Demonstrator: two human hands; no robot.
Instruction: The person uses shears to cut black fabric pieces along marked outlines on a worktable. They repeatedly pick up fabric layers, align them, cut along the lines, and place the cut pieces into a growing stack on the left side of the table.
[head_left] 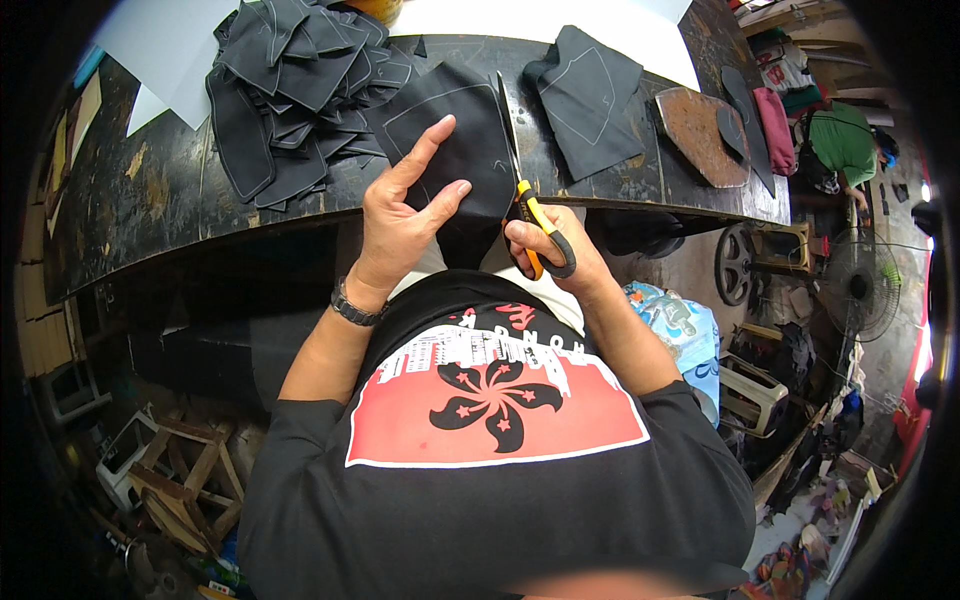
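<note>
At the middle of the front edge of the bench point(150, 205): one black cloth piece point(455, 115), chalk-outlined, its near part reaching that edge. Scissors point(531, 205), yellow-and-black handles, blades pointing toward the far edge, alongside the cloth's right side. Right hand point(560, 245): closed round the scissor handles. Left hand point(400, 205): over the cloth's left part, index finger and thumb extended and apart; remaining fingers hidden, so whether they grip the cloth cannot be told.

Left of the cloth, toward the far edge: heap of cut black pieces point(290, 75), chalk-lined, overlapping. Right of the scissors: folded black cloth point(590, 105), chalk outline on top. Near the right edge: brown, worn plate point(695, 135), with a flat black shape point(752, 125) beside it. Along the far edge: white sheet point(460, 18).

Beyond the right edge: person in green point(842, 145), bending; standing fan point(860, 285). Below, left: wooden stool point(190, 480).
</note>
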